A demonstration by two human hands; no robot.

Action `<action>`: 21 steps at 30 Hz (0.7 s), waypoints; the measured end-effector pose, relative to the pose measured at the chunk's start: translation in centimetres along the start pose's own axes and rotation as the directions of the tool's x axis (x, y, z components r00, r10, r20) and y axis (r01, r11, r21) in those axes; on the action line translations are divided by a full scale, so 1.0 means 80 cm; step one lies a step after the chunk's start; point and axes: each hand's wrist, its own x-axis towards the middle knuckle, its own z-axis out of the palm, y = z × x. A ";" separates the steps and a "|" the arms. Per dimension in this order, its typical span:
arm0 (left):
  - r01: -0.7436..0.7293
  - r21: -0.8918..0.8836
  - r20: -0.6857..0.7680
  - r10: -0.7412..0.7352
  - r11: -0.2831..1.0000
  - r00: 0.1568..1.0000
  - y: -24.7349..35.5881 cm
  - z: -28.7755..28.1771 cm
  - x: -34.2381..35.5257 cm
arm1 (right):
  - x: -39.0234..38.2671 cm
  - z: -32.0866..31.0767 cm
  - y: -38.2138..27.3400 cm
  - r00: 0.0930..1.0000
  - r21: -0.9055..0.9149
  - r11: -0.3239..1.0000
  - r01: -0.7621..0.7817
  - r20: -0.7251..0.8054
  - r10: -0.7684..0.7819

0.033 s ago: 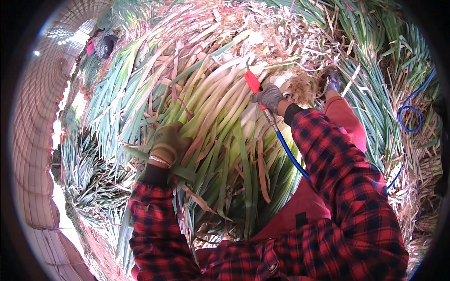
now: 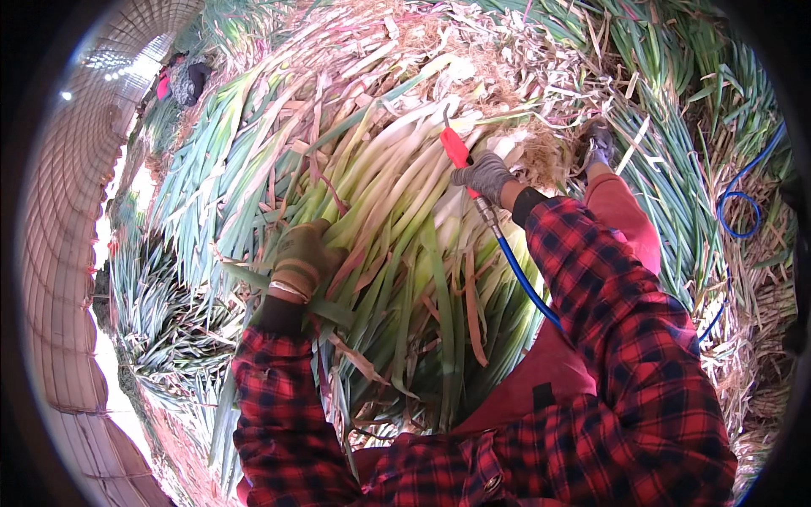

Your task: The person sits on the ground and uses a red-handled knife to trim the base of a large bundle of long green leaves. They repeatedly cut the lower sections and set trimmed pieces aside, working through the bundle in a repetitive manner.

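A red air blow gun (image 2: 454, 149) with a thin metal nozzle is in my gloved right hand (image 2: 490, 176), whose fingers are wrapped round its body. From its metal fitting a blue hose (image 2: 525, 283) runs down under my right sleeve. The nozzle points away from me, over the pale stalks of a thick bunch of green onions (image 2: 397, 182). My gloved left hand (image 2: 300, 258) is closed on the green leaf part of that bunch, at its left side. Its fingertips are partly hidden by the leaves. Long green and dried leaves hang toward my lap.
Peeled dry husks (image 2: 498, 80) and roots are heaped beyond the bunch. More green onions (image 2: 198, 203) lie at left and right. The hose loops (image 2: 739, 215) at far right. My shoe (image 2: 600, 144) rests among the leaves. Another person (image 2: 184, 82) is far left, near a curved wall (image 2: 63, 253).
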 end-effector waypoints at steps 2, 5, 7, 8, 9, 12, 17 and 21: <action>0.017 0.057 -0.005 -0.017 0.998 1.000 -0.002 -0.002 0.000 | -0.022 0.011 -0.006 0.995 0.023 0.999 0.026 0.092 -0.028; 0.056 0.179 -0.025 -0.052 0.982 0.998 0.004 -0.021 0.006 | -0.058 0.050 -0.002 0.952 -0.214 0.953 0.212 0.265 -0.152; 0.067 0.242 -0.024 -0.063 0.968 0.998 -0.006 -0.026 0.006 | -0.100 0.069 -0.035 0.888 -0.127 0.936 0.327 0.381 -0.258; 0.059 0.259 -0.046 -0.048 0.964 0.998 -0.007 -0.025 0.010 | -0.111 0.062 -0.052 0.886 -0.243 0.913 0.327 0.415 -0.207; 0.053 0.278 -0.068 -0.036 0.959 0.997 -0.010 -0.024 0.014 | -0.100 0.061 -0.039 0.912 -0.187 0.938 0.293 0.350 -0.215; -0.006 0.319 -0.170 0.064 0.948 0.983 -0.018 -0.015 0.018 | -0.059 0.020 -0.009 0.978 -0.085 0.980 0.182 0.117 -0.172; 0.053 0.394 -0.113 -0.009 0.917 0.994 -0.041 0.015 0.010 | -0.062 0.002 -0.017 0.999 0.209 0.978 0.009 0.048 -0.019; -0.214 -0.060 -0.301 0.187 0.975 0.935 -0.085 0.061 -0.007 | -0.109 0.026 -0.037 0.938 0.152 0.945 0.289 0.154 -0.312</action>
